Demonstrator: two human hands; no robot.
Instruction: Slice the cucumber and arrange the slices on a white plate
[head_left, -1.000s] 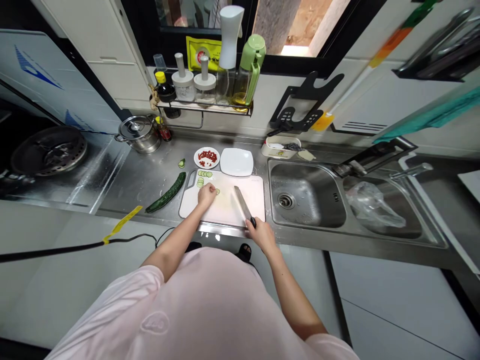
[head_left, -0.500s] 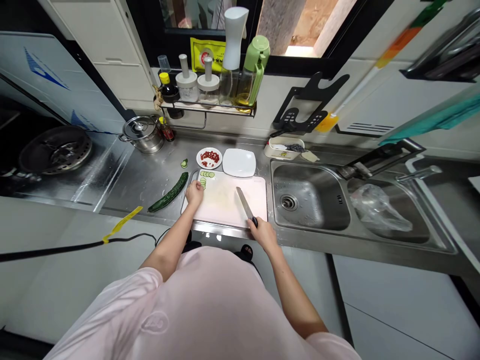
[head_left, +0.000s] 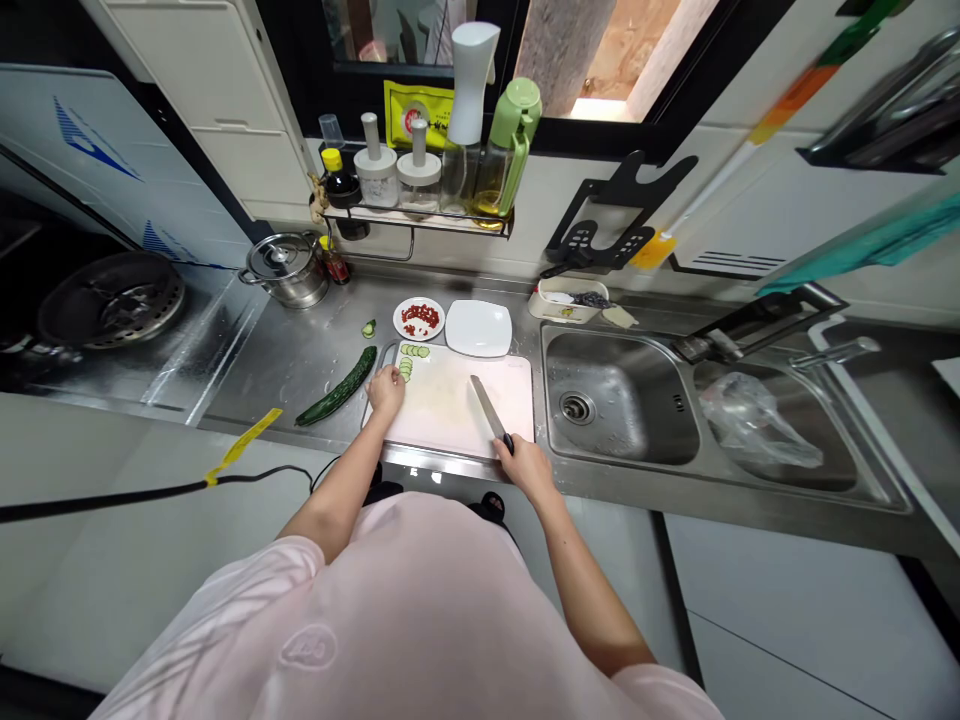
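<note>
My right hand (head_left: pixel 525 465) is closed around the black handle of a kitchen knife (head_left: pixel 489 410), whose blade lies over the white cutting board (head_left: pixel 450 420), pointing away and to the left. My left hand (head_left: pixel 385 393) is at the board's left edge, its fingers slightly bent and apart, right beside a short row of cucumber slices (head_left: pixel 406 369). No object shows in that hand. More cucumber slices (head_left: pixel 415 351) lie in a row at the board's far left corner. To the left of the board, a long cucumber (head_left: pixel 337 388) rests on the steel counter.
Behind the board stand a small plate of chopped red pieces (head_left: pixel 407 308) and a white square plate (head_left: pixel 478 328). A cucumber end (head_left: pixel 368 328) lies on the counter. On the right is a sink (head_left: pixel 622 400); at back left, a lidded pot (head_left: pixel 286 272). A bottle shelf (head_left: pixel 420 222) hangs above.
My left hand has drawn back slightly to the left from the cucumber slices. The knife and my right hand stay almost in place. The camera view has tilted a little.
</note>
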